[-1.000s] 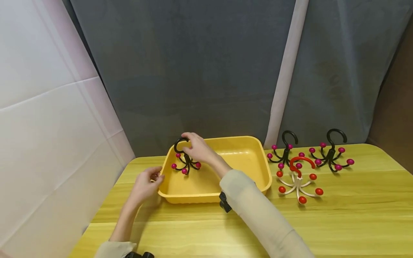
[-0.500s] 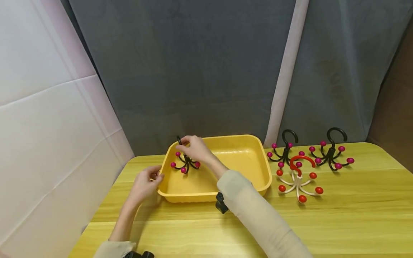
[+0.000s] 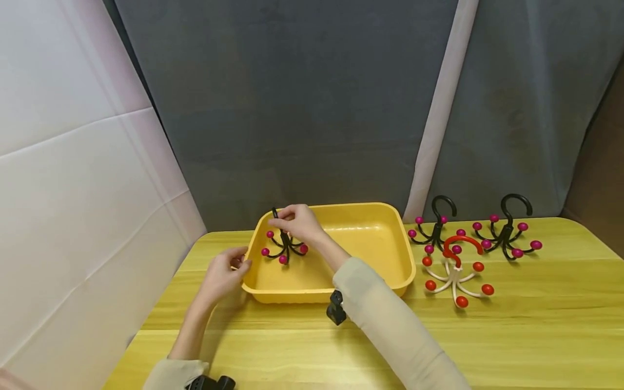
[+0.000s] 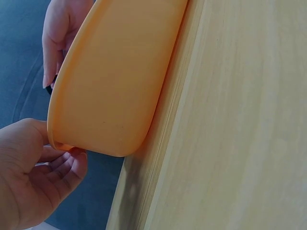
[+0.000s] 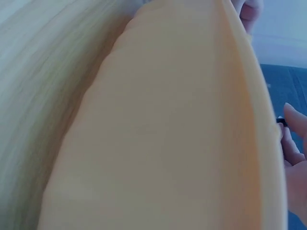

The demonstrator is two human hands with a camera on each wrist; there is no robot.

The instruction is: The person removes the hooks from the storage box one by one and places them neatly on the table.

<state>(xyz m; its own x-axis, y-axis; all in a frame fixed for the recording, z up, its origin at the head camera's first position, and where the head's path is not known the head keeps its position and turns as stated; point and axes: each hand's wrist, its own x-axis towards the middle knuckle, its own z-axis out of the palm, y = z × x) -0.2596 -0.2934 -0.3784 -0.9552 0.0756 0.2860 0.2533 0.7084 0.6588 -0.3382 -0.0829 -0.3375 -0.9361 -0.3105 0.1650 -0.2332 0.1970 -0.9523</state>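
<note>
A black claw hanger (image 3: 286, 242) with pink ball tips stands upright in the left part of a yellow plastic basin (image 3: 361, 244). My right hand (image 3: 300, 223) pinches its hook between thumb and fingers, and the hook shows nearly edge-on in the head view. At the basin's left end, my left hand (image 3: 221, 275) grips the rim, thumb and fingers on either side; the left wrist view shows this hand (image 4: 29, 172) at the basin's corner. In the right wrist view the basin wall (image 5: 158, 120) covers most of the hanger, and only a black bit shows by the right hand (image 5: 297, 167).
To the basin's right, two more black hangers with pink balls (image 3: 436, 233) (image 3: 507, 233) stand on the wooden table (image 3: 536, 325). Before them is a white hanger (image 3: 454, 277) with red balls and a red hook. A grey curtain (image 3: 292, 108) hangs behind; a white sheet (image 3: 97, 216) hangs left.
The black hanger's hook has turned from showing its full curve to nearly edge-on, and my right hand has shifted its grip down the hook. The left hand has kept its place on the rim.
</note>
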